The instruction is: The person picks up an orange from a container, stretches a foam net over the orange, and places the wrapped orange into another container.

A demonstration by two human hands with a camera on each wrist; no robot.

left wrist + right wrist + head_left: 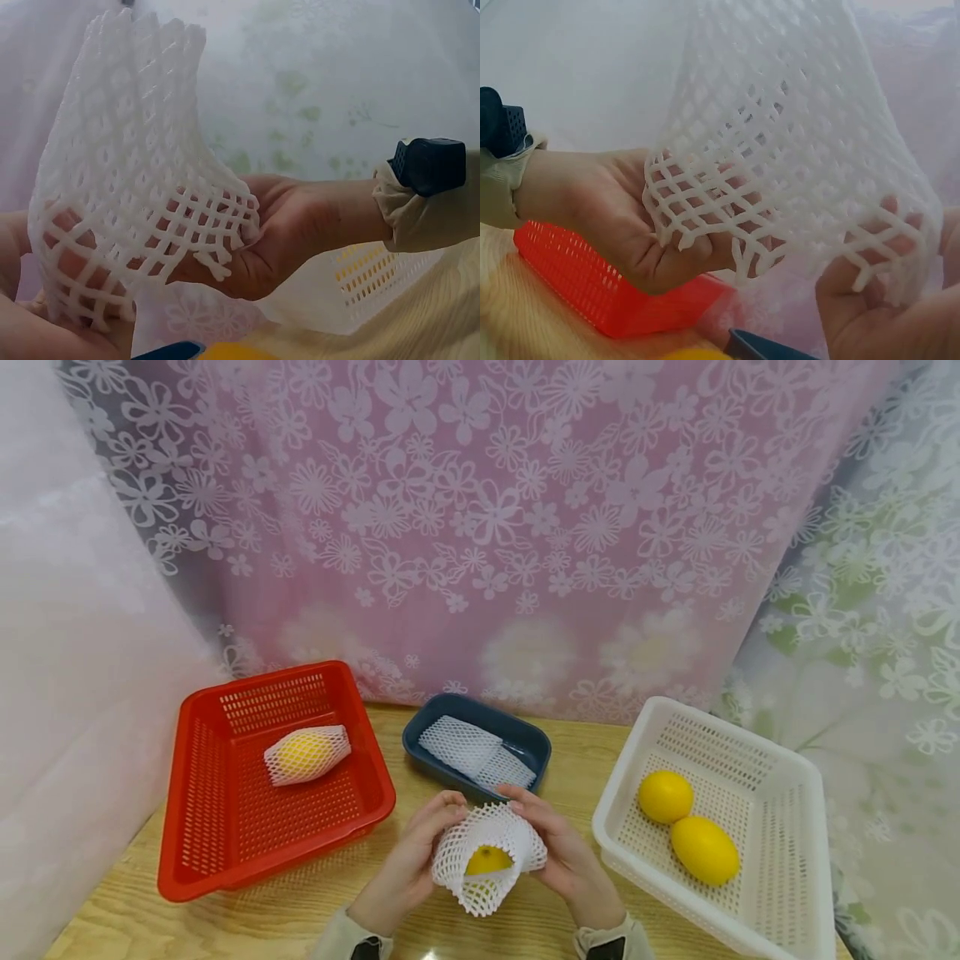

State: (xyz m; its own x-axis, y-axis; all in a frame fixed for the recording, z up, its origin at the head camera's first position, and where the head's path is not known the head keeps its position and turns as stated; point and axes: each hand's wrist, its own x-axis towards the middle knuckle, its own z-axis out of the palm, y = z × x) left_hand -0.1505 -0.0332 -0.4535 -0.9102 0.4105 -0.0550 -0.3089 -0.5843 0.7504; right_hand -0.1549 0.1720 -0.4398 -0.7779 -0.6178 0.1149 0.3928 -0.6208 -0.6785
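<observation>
One white foam net [452, 857] is stretched between the left hand [416, 852] and the right hand [561, 853], each gripping it from its own side, with fingers showing through the mesh in the wrist views. Through its opening a yellow fruit [487, 860] shows between the two hands; the wrist views catch only a yellow curve below the net's edge. Just beyond the hands, a dark blue tray [528, 737] stands on the wooden desk [581, 750], with flat foam nets [461, 742] lying in it, partly overlapping. Left of the left hand and apart from it is a red basket [270, 822]; on its floor lies a netted fruit [303, 756], yellow through the mesh. Right of the right hand sits a white basket [789, 835], where two bare yellow fruits [705, 850] rest side by side. Well beyond the hands hangs a pink floral curtain [450, 527].
</observation>
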